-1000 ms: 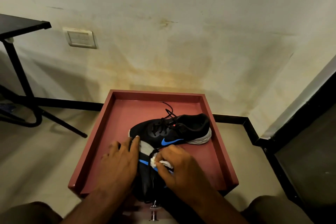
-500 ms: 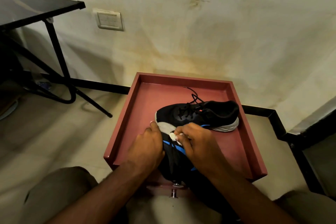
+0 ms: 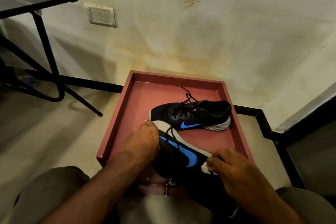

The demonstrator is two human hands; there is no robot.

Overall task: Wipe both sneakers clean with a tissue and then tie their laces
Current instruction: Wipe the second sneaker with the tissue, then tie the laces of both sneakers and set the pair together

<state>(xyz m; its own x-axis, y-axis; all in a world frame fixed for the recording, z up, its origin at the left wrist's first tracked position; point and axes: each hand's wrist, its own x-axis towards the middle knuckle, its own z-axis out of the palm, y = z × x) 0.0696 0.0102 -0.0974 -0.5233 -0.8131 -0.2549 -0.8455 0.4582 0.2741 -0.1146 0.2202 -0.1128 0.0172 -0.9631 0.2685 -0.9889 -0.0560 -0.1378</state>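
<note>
Two black sneakers with blue logos and pale soles sit in a red tray (image 3: 118, 114). The far sneaker (image 3: 205, 114) stands upright, toe to the left, with its black laces loose. Tipped on its side over the tray's front edge is the near sneaker (image 3: 183, 154), sole facing away from me. My left hand (image 3: 141, 140) grips its toe. My right hand (image 3: 234, 167) pinches a crumpled white tissue (image 3: 205, 167) against the sneaker's side near the heel. A loose lace hangs across the near sneaker.
The tray rests on a low stand with a metal knob (image 3: 168, 187) between my knees. A black folding table (image 3: 34, 3) stands at the left. A wall switch plate (image 3: 101, 16) is behind, and a black-framed step (image 3: 272, 132) lies to the right.
My right hand has slid the tissue from the sneaker's toe end back toward the heel, baring the blue logo. My left hand still grips the toe. The camera view shifted.
</note>
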